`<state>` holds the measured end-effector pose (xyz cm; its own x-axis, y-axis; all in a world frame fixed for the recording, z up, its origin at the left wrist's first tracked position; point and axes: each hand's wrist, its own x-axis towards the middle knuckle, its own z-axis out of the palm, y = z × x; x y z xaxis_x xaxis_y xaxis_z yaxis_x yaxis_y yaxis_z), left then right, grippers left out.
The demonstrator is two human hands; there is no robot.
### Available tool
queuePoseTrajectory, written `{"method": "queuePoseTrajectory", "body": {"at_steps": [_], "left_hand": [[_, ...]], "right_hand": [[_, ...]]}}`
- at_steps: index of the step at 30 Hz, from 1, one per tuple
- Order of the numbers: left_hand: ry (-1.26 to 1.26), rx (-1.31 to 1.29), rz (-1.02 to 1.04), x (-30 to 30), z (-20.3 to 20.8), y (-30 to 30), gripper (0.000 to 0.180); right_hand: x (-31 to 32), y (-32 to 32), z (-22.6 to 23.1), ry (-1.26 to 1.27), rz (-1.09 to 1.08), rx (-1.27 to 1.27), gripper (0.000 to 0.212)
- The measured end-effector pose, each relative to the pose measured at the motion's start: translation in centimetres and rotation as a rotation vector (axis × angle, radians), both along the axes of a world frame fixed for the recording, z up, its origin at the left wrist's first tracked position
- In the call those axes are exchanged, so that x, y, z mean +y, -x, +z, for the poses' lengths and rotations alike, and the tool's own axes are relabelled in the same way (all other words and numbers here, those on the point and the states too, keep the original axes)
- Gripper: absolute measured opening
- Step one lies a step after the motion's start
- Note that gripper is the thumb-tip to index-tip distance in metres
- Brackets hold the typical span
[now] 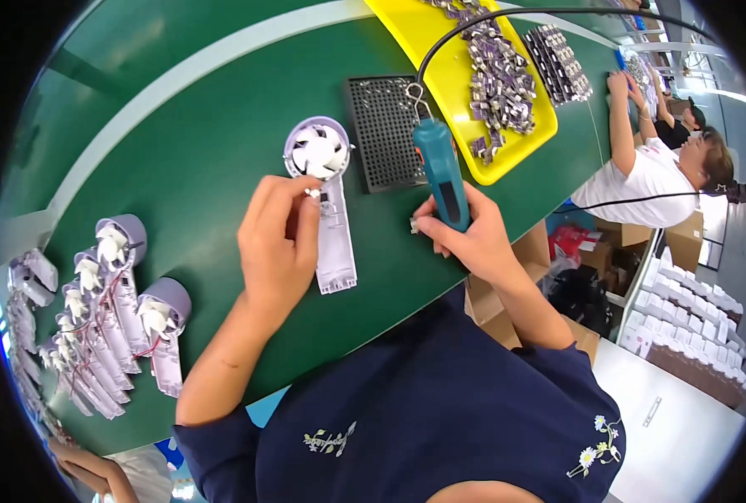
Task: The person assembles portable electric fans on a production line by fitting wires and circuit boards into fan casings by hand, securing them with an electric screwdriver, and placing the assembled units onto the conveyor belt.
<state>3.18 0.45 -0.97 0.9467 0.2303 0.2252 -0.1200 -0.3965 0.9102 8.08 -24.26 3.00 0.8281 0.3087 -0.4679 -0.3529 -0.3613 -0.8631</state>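
Note:
A pale lilac handheld fan housing (336,251) lies on the green table in front of me, its white fan blades (319,152) in the round end. My left hand (279,222) is closed in a pinch on a small white part (312,193), just below the blades. To the right, my right hand (471,236) is closed, with a small whitish piece (415,225) at its fingertips. A teal electric screwdriver (441,172) hangs from a wire hook in front of that hand and hides part of it. Whether the palm touches the screwdriver, I cannot tell.
Behind the screwdriver lie a black perforated tray (387,134) and a yellow tray (492,172) of small purple-and-metal parts. Several fan housings (121,318) with red wires stand in rows at the left. A co-worker (641,172) sits at the far right. A black cable (557,10) arches overhead.

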Motion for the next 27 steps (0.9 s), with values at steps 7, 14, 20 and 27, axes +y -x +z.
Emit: {"method": "queuePoseTrajectory", "body": {"at_steps": [7,14,20,27], "left_hand": [[0.029,-0.001,-0.020,-0.2,-0.4,0.8,0.015],[0.096,0.046,0.020,-0.2,-0.8,0.9,0.006],[0.237,0.017,0.079,-0.5,-1.7,0.6,0.007],[0.228,-0.031,0.052,-0.2,-1.5,0.4,0.007]], "right_hand": [[-2.2,2.0,-1.0,0.168,-0.209,-0.176,0.024],[-1.2,2.1,-1.2,0.259,-0.314,-0.433,0.024],[0.7,1.8,-1.0,0.479,-0.248,-0.518,0.027],[0.7,2.4,-0.3,0.296,-0.253,-0.446,0.026]]}}
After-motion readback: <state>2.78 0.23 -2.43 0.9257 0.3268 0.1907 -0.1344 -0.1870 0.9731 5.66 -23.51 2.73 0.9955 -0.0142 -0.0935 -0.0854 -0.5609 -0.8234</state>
